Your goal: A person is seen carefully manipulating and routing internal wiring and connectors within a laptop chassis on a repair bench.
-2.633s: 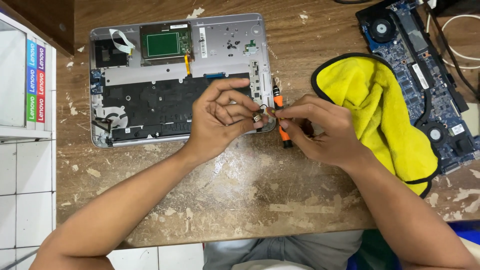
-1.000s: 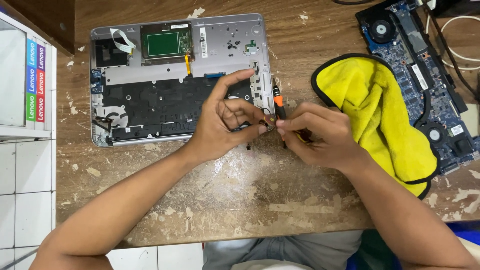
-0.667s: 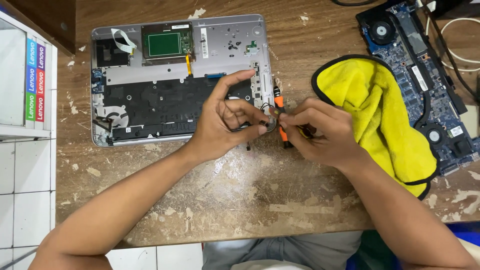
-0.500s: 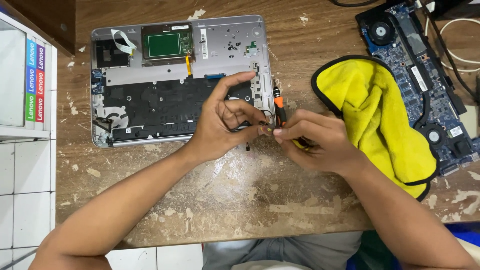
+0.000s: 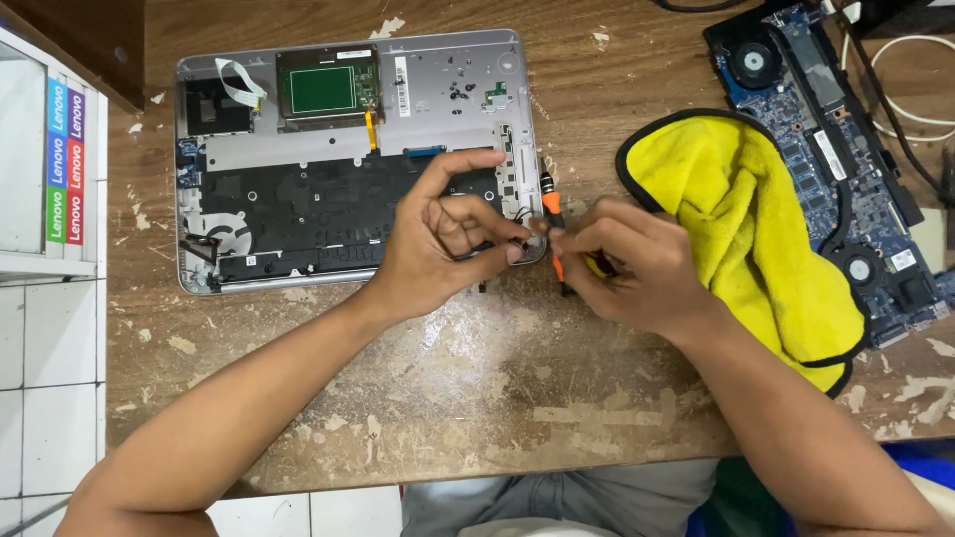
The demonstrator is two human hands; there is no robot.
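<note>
One small metal part (image 5: 534, 246) with thin dark wires sits pinched between both hands, just off the lower right corner of the opened laptop base (image 5: 353, 159). Left hand (image 5: 443, 244): fingers closed on the part, index finger arched above it. Right hand (image 5: 627, 264): fingers closed, tips meeting the part; whether they also grip the screwdriver cannot be told. The orange-and-black screwdriver (image 5: 550, 204) lies between the hands, partly hidden under the right one. Laptop base rests on the worn wooden counter (image 5: 477, 398), internals facing up. Yellow cloth (image 5: 756, 239) with dark edging lies just right of the right hand. Blue circuit board (image 5: 826, 129) with two fans beyond it.
</note>
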